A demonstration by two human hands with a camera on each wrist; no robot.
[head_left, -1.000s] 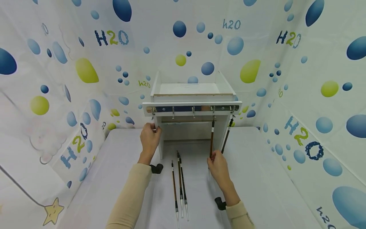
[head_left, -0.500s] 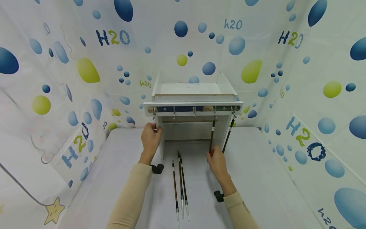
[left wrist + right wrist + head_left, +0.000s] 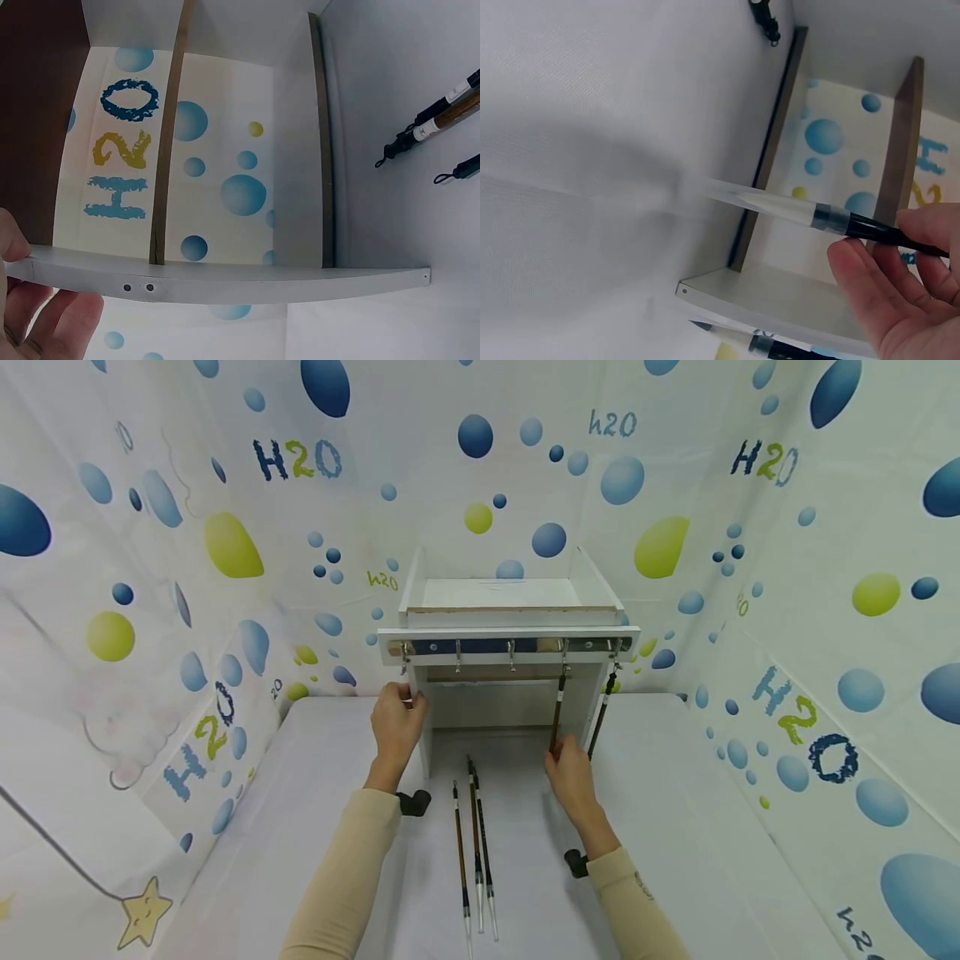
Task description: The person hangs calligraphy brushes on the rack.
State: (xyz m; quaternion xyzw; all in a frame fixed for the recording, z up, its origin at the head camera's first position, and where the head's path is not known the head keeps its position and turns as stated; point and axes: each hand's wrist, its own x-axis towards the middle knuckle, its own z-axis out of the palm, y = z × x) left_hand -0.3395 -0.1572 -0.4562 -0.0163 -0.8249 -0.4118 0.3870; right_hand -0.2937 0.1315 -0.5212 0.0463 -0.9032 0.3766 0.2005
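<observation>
The rack (image 3: 506, 620) stands far on the white desk (image 3: 675, 860), its front rail (image 3: 483, 646) bearing five hooks. The left hand (image 3: 396, 724) grips the front edge of the rack's left panel, thumb and fingers closed on opposite faces of the board. The right hand (image 3: 572, 779) has its thumb and fingers closed in a pinch on the dark lower part of a brown brush (image 3: 557, 714), the upper end of which meets the fourth hook from the left; the seating of its loop is too small to tell. A clear sleeve surrounds this brush's pale tip. A dark brush (image 3: 601, 718) hangs aslant from the rightmost hook, just right of it. Three loose brushes (image 3: 476, 827) lie near the middle of the desk, far ends towards the rack, the right two close together.
</observation>
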